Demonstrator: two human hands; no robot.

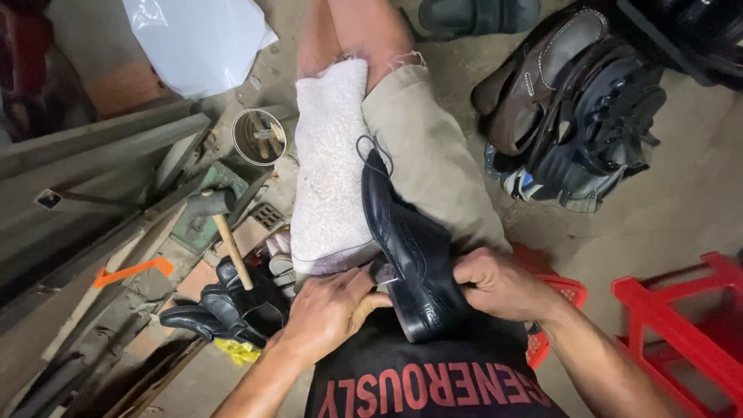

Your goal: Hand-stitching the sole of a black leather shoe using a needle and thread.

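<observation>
The black leather dress shoe (409,251) is lying lengthwise on the lap, toe pointing away; left hand (329,310) & right hand (499,282) are gripping its heel end from both sides, fingers closed on it.

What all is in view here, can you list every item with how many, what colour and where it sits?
Dress shoe: one, black, on its side across the lap, held by both hands.
Towel: one, off-white, draped over the left thigh.
Hammer: one, wooden handle, lower left.
Shoes beside the hammer: at least two, black, lower left.
Tin can: one, metal, left of the towel.
Plastic bag: one, white, top left.
Heap of shoes: several, brown and dark, upper right.
Sandal: one, dark, top edge.
Stools: two, red plastic, lower right; one under the person.
Left hand: grips the shoe's heel end.
Right hand: holds the shoe's other side.
</observation>
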